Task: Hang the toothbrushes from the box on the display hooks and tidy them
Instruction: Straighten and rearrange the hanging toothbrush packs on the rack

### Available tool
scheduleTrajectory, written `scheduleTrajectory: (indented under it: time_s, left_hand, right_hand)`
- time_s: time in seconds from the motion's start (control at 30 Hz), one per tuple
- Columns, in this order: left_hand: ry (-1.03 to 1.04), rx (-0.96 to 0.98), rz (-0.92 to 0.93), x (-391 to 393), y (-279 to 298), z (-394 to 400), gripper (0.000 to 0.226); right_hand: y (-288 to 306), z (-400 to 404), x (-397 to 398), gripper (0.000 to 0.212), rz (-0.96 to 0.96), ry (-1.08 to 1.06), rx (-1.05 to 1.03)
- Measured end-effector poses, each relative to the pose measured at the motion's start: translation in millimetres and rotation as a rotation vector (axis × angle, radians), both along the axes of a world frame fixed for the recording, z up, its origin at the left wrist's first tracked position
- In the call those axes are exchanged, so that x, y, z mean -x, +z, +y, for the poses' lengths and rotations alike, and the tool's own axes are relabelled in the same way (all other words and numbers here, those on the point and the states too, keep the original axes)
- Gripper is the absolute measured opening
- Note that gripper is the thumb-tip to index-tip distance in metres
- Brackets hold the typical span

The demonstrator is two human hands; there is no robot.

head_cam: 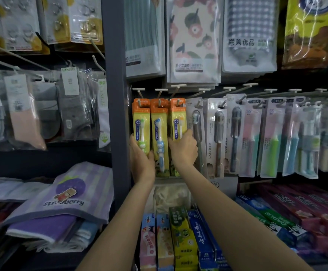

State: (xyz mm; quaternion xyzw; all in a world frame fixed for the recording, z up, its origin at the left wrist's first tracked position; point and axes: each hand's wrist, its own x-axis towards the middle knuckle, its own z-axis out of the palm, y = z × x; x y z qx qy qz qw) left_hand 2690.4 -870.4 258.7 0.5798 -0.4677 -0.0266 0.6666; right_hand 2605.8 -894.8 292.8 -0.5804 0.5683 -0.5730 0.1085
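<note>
**Both hands on the children's toothbrush packs at a shop display**

A person's left hand grips the lower part of the green toothbrush pack, thumb and fingers curled around its edges, while the right hand holds the lower part of the orange toothbrush pack, fingers wrapped round its right edge. Between the two hangs the blue toothbrush pack, touched by neither hand so far as can be seen. All three orange-and-yellow cards hang side by side, upright, each from its own display hook at the left end of the rail, just right of the grey upright post. Further right along the same rail hang adult toothbrushes in clear and grey packs, then pastel ones, blurred toward the frame's edge. Packaged towels hang above. Near the camera, below the arms, toothpaste boxes stand in rows. On the left shelf lies a purple striped towel printed with a bear, and packed socks hang above it.
</note>
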Motion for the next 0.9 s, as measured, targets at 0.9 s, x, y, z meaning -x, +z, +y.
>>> scheduleTrajectory:
  time_s: [0.9]
  left_hand:
    - [0.345, 0.264, -0.8, 3.0, 33.3, -8.8, 0.057]
  right_hand:
    - [41.7, 10.8, 27.8, 0.04, -0.03, 0.258, 0.424]
